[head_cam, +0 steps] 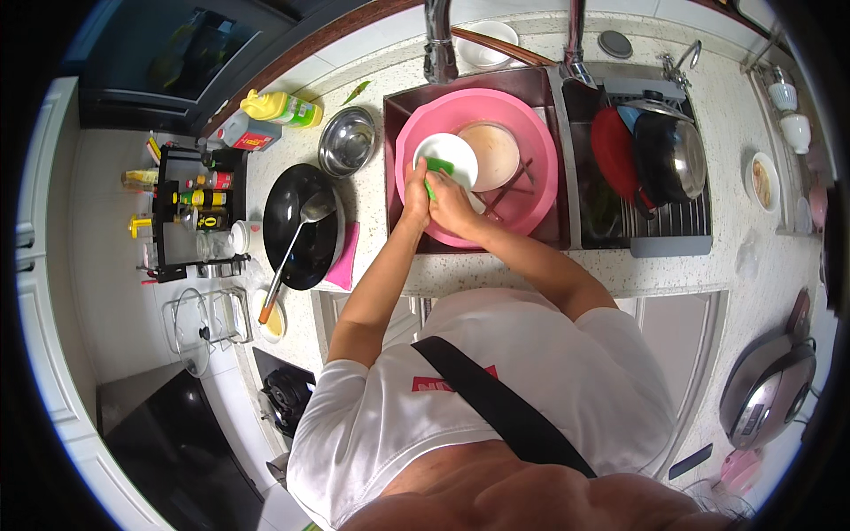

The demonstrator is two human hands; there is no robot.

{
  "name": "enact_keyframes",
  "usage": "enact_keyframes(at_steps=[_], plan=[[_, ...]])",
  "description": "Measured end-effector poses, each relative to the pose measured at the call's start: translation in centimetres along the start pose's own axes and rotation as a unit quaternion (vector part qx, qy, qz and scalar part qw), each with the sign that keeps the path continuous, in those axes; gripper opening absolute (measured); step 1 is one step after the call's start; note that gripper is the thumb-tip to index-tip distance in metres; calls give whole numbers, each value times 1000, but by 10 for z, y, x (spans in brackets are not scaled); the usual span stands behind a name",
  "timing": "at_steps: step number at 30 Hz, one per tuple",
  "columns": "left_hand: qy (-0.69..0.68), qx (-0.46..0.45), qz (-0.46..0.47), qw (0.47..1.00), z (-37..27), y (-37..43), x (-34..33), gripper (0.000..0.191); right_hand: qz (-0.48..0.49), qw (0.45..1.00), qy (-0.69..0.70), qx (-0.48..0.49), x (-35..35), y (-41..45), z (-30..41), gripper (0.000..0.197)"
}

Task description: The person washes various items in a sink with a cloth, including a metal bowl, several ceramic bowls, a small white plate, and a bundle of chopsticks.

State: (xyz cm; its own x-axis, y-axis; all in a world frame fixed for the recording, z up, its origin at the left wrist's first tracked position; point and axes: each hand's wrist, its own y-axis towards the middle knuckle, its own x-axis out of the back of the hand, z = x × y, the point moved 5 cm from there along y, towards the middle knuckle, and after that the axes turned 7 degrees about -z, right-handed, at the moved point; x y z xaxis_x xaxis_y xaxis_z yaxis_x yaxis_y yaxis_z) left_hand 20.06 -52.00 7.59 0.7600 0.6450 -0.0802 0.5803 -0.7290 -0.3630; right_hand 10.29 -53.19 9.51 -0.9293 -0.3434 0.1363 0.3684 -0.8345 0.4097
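Note:
Over a pink plastic basin in the sink, my left hand grips the near-left rim of a small white bowl. My right hand is closed around a green scrubbing cloth or pad, pressed to the bowl's inside. The two hands touch each other, and the fingers hide part of the rim. Just right of it, a larger bowl with cloudy liquid stands in the basin. Dark chopsticks lie crossed beside that bowl. Another white dish shows partly behind my right hand.
Two chrome faucets overhang the sink. A black wok with a spatula and a steel bowl stand left. Pots fill the right basin's rack. A white bowl with chopsticks across it sits behind.

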Motion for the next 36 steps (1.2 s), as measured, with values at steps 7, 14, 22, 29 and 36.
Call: enact_keyframes(at_steps=[7, 14, 22, 29, 36], plan=[[327, 114, 136, 928, -19, -6, 16, 53, 234, 880, -221, 349, 43, -15, -29, 26], [0, 8, -21, 1000, 19, 14, 12, 49, 42, 994, -99, 19, -3, -3, -1, 39], [223, 132, 124, 958, -23, -12, 0, 45, 186, 905, -254, 286, 40, -14, -36, 20], [259, -68, -2, 963, -20, 11, 9, 37, 79, 983, -139, 91, 10, -17, -22, 39], [349, -57, -94, 931, -103, 26, 47, 42, 30, 991, -130, 6, 82, -5, -56, 32]])
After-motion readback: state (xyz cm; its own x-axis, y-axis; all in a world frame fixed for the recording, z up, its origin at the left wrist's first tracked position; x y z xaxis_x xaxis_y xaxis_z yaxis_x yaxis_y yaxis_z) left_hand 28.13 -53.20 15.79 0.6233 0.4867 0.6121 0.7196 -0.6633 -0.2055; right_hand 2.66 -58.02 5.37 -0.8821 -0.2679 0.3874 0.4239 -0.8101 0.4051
